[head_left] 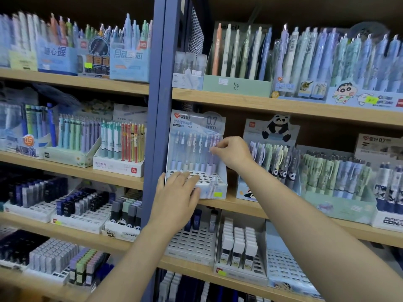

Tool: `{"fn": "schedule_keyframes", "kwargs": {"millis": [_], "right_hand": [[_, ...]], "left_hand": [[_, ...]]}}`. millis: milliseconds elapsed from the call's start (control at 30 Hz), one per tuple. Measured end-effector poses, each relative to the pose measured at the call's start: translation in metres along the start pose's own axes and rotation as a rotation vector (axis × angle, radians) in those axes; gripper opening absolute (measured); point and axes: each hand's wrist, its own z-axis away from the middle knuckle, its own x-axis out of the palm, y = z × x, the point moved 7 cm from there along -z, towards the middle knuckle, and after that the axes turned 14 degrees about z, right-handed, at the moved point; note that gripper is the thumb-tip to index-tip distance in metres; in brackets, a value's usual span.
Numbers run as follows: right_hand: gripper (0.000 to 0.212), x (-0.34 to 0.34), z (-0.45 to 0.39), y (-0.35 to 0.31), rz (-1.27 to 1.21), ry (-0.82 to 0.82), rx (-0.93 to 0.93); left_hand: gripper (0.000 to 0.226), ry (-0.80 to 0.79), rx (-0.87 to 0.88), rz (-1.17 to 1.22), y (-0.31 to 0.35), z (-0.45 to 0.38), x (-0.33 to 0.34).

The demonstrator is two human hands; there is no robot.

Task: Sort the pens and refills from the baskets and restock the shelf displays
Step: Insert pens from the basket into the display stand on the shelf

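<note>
Two bare forearms enter from the bottom of the frame and reach up toward the shelving at centre. The left hand lies flat, fingers straight and spread, on the perforated front tray of a pale blue pen display box standing on the wooden shelf just right of the blue upright post. The right hand, slightly higher and to the right, has its fingers curled and pinches the top of a lilac pen standing in the back row of that box, among other pastel pens. The box's header card reads 0.7 mm. Just beside it to the right stands a panda-topped display with more pens. Below, at lower centre, white slotted trays hold lead refill cases. Further back, at upper left and upper right, more pen displays fill the higher shelves.
</note>
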Motion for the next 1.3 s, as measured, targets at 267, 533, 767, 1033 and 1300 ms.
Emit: {"fn": "schedule_keyframes", "kwargs": {"millis": [267, 533, 767, 1033, 1300], "right_hand": [[0.029, -0.001, -0.002, -0.002, -0.023, 0.084, -0.024], [0.025, -0.003, 0.011, -0.003, 0.032, 0.118, -0.072], [0.035, -0.019, 0.09, 0.005, 0.176, 0.245, -0.283], [0.031, 0.05, 0.239, 0.094, 0.197, 0.29, -0.347], [0.047, 0.282, 0.421, 0.254, 0.221, -0.624, 0.117]], "left_hand": [[0.039, 0.014, -0.001, 0.022, 0.0, -0.001, 0.0], [0.04, 0.025, 0.014, 0.035, -0.002, -0.004, 0.005], [0.042, 0.021, 0.018, 0.064, 0.008, -0.016, 0.013], [0.037, 0.22, 0.028, 0.152, 0.005, 0.146, 0.071], [0.058, -0.479, -0.337, 0.037, -0.102, 0.344, 0.237]]}}
